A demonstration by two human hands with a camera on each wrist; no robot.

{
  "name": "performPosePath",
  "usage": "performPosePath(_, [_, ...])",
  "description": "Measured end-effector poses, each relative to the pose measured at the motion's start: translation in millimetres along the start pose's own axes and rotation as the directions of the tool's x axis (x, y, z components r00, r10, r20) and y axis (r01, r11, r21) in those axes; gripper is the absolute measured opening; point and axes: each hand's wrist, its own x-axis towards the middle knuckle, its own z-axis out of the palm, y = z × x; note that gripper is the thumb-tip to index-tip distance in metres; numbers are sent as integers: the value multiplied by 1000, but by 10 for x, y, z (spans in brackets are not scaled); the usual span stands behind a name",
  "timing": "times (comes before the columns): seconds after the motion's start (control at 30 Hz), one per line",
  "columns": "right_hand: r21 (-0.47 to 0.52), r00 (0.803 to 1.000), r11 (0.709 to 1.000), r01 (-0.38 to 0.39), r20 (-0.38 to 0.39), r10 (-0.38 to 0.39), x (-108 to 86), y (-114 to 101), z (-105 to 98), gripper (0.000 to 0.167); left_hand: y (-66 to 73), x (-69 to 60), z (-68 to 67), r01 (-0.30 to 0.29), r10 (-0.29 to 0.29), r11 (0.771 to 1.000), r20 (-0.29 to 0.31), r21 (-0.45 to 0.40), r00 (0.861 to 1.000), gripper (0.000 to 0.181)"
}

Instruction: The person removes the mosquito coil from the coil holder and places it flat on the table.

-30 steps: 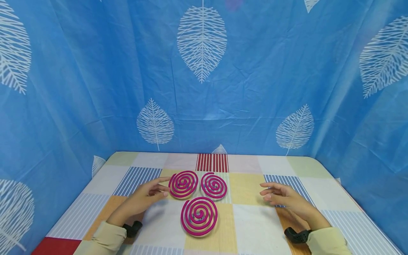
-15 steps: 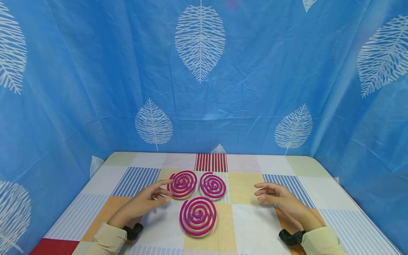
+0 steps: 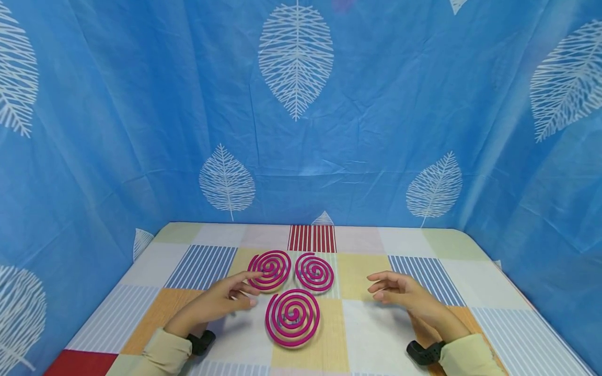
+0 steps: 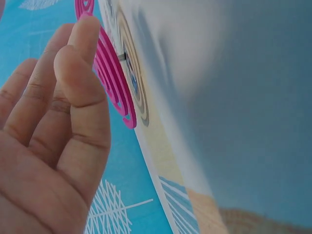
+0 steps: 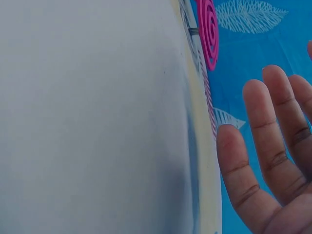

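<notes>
Three magenta spiral mosquito coils sit on the table: one at the back left (image 3: 269,268), one at the back right (image 3: 315,273) and one in front (image 3: 293,315). The left wrist view shows a coil (image 4: 113,85) raised above the cloth on a small stand. My left hand (image 3: 213,302) hovers beside the back-left coil, its fingers loosely bent and its index fingertip overlapping the coil's edge; I cannot tell if they touch. To the right of the coils, my right hand (image 3: 410,298) hangs over the cloth with relaxed fingers, holding nothing.
A checked, patchwork-patterned cloth (image 3: 371,324) covers the table. Blue curtains (image 3: 367,115) with white leaf prints enclose the back and both sides. Black bands (image 3: 425,352) are worn on both wrists.
Both hands have drifted inward: the left a little to the right over the back-left coil's edge, the right leftward. The coils stay in place on the cloth.
</notes>
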Motion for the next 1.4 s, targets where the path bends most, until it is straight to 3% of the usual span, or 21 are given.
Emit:
performPosePath(0.27, [-5, 1000, 1000, 11, 27, -11, 45, -27, 121, 52, 35, 6, 60, 68, -68, 997, 38, -20, 997, 70])
performPosePath(0.47, [-37, 994, 996, 84, 71, -81, 88, -16, 220, 48, 69, -21, 103, 128, -126, 991, 66, -27, 990, 76])
performPosePath(0.7, [-54, 992, 995, 84, 100, -79, 131, -33, 309, 48, 64, -16, 128, 93, -92, 996, 94, -3, 991, 77])
performPosePath(1.07, [-80, 987, 993, 92, 142, -80, 245, -66, 452, 47, 101, -34, 168, 143, -149, 987, 98, 67, 984, 74])
performPosePath(1.4, [-91, 978, 993, 74, 201, -55, 362, -70, 577, 49, 84, -14, 205, 124, -132, 989, 107, 76, 985, 72])
